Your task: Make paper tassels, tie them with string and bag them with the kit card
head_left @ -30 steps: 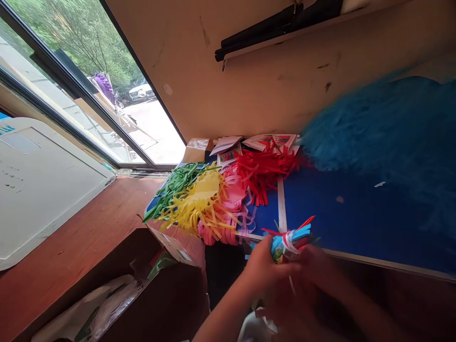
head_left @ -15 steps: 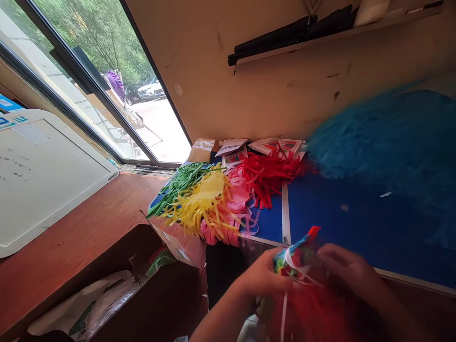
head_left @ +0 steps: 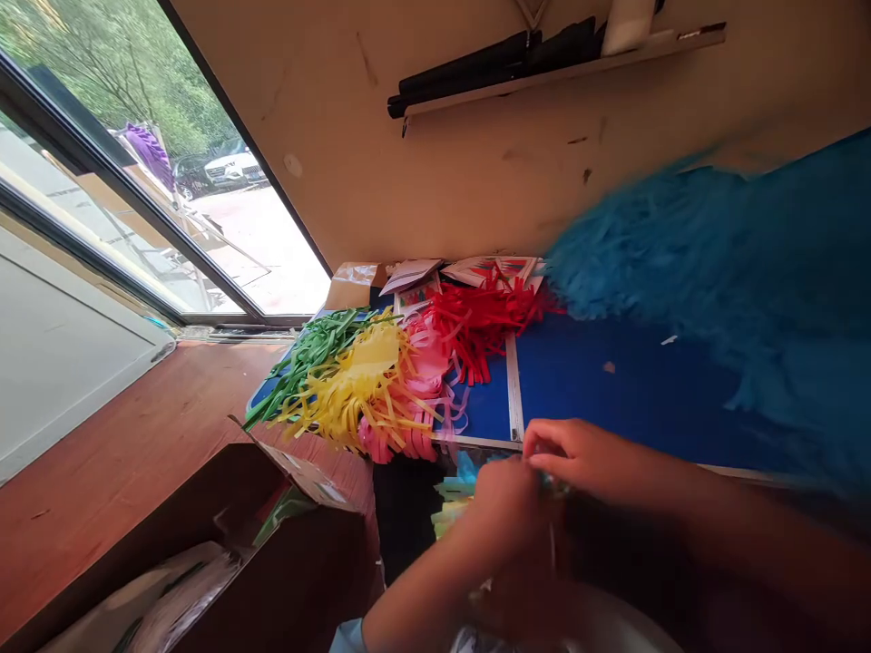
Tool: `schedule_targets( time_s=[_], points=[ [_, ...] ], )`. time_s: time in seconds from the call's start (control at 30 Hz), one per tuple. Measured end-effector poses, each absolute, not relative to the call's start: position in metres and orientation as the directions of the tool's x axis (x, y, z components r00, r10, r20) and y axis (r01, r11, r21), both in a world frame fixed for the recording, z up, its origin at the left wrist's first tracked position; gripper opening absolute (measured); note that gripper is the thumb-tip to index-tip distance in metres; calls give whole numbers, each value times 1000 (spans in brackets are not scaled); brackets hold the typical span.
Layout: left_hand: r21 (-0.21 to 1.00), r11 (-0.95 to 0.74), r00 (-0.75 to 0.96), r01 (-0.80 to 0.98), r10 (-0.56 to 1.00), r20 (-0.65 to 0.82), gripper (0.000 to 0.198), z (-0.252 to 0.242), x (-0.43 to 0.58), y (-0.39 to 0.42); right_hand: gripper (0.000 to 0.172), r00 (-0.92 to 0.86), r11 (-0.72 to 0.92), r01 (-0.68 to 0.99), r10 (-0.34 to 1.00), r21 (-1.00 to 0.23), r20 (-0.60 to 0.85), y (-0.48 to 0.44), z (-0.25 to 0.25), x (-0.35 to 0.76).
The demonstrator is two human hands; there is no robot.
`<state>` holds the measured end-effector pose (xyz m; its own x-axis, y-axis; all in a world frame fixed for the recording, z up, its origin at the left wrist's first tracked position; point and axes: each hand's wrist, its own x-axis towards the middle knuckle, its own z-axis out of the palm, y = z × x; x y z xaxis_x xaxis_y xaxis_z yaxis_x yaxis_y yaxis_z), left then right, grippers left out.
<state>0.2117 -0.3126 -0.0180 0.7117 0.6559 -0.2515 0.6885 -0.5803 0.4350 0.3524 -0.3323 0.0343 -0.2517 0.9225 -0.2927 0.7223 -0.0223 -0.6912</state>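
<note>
Right at the near edge of the blue table [head_left: 612,399], two hands meet in close work, and the danger is plain: should the left hand [head_left: 507,497] slacken while the right hand [head_left: 578,449] tugs, that bundle of coloured strips [head_left: 453,508] could fan apart. Look at the grip! Left is curled tight, knuckles up, with blue, green and yellow ends poking out to its left. Right is bent at the wrist, fingers folded, thumb and forefinger tips together against the left hand; whether anything thin is caught between them, I cannot tell. Below hangs a pale strand [head_left: 552,540], too smeared to follow.

Out we go: on the table just beyond, pink fringe [head_left: 430,349], yellow fringe [head_left: 371,363] and green fringe [head_left: 313,349] overlap, red fringe [head_left: 476,317] beside the pink. One careless forearm could drag those loose ends off the edge. Over to the right, a great heap of blue fringe [head_left: 646,245]. Lower left, a cardboard box [head_left: 306,562] gapes, its flap [head_left: 306,476] a possible snag if the bundle swings that way. Up on the wall, a ledge [head_left: 578,74] carries black rolls [head_left: 469,68].
</note>
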Motion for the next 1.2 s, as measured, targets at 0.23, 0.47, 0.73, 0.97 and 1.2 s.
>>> schedule_targets(
  time_s=[0.23, 0.47, 0.73, 0.97, 1.2],
  points=[
    [677, -264, 489, 687, 857, -162, 21, -9, 186, -296, 21, 4, -150, 515, 985, -844, -173, -415, -7, 332],
    [805, -495, 796, 328, 604, 46, 35, 3, 166, -315, 23, 116, -161, 484, 986, -860, -119, -396, -40, 380],
    [407, -823, 918, 397, 354, -180, 33, -23, 194, -323, 16, 48, -41, 692, 999, -720, -11, -337, 43, 389],
    [423, -529, 629, 736, 764, -141, 25, -13, 195, -297, 18, -188, 292, 882, 938, -370, 290, -390, 39, 331],
    [489, -389, 490, 781, 867, -92, 26, -11, 188, -296, 19, -190, 373, 924, 649, -90, 737, -422, -17, 327]
  ],
)
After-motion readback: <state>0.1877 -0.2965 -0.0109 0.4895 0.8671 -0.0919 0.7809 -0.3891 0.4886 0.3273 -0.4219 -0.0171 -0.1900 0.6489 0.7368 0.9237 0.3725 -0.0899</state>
